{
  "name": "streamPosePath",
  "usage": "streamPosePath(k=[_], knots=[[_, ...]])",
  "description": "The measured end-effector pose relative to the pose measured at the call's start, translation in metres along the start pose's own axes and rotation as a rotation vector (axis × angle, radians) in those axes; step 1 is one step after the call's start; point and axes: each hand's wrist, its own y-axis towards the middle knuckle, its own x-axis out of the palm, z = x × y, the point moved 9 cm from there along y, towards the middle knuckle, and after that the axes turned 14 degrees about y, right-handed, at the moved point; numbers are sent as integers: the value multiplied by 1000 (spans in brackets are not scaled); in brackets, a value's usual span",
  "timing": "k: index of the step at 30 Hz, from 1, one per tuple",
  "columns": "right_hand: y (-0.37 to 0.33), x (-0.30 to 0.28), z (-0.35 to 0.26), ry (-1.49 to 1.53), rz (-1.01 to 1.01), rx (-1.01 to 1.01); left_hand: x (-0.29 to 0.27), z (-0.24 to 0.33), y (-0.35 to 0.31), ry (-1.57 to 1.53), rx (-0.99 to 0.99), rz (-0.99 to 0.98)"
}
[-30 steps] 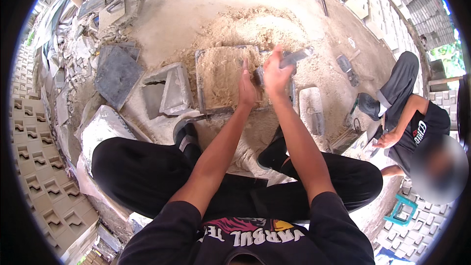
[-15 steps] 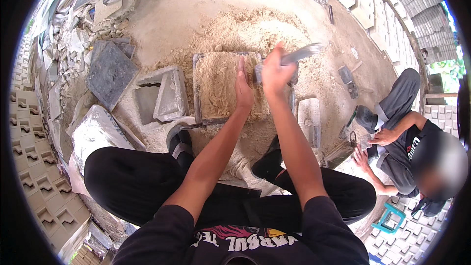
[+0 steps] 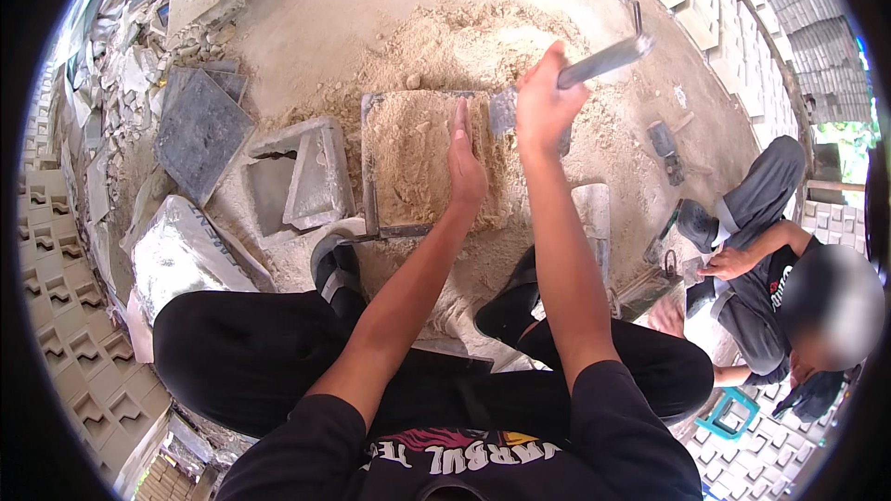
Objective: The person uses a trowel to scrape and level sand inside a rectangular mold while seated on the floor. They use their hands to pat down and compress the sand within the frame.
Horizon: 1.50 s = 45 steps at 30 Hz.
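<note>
Squatting over a square metal mould (image 3: 373, 167) packed with sand (image 3: 413, 153), the person lays the left hand (image 3: 464, 162), fingers straight and flat, on the fill. The right hand (image 3: 543, 102), fist closed around a metal trowel (image 3: 594, 63), has risen higher than a second ago, lifting the tool off the sand.

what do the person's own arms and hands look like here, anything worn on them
Both forearms are bare from the upper arm down. The left hand and the right hand wear no gloves, and no watch, ring or wristband shows. The short sleeves are black, part of a black T-shirt with pink, yellow and white print on the chest. Black trousers cover the legs below.
</note>
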Motion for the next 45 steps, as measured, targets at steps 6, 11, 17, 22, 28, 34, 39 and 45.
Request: streamPosePath(k=[6,11,17,22,28,34,39,45], knots=[[13,14,14,-30,-63,35,-4,1,0,14,5,4],[23,18,35,-180,-188,-9,4,2,-1,20,11,-16],[5,14,22,-109,-133,25,1,1,1,69,26,-39],[37,-10,12,-60,-21,167,8,15,8,365,113,-147],[47,-27,-56,-47,-226,289,36,-11,62,1159,364,-484],[41,-129,-97,-398,-224,274,65,-13,9,1237,567,-1015],[27,-192,-98,-447,-214,280,48,-13,-29,1179,605,-1066],[27,-208,-88,-372,-147,309,21,10,-71,1028,794,-913]])
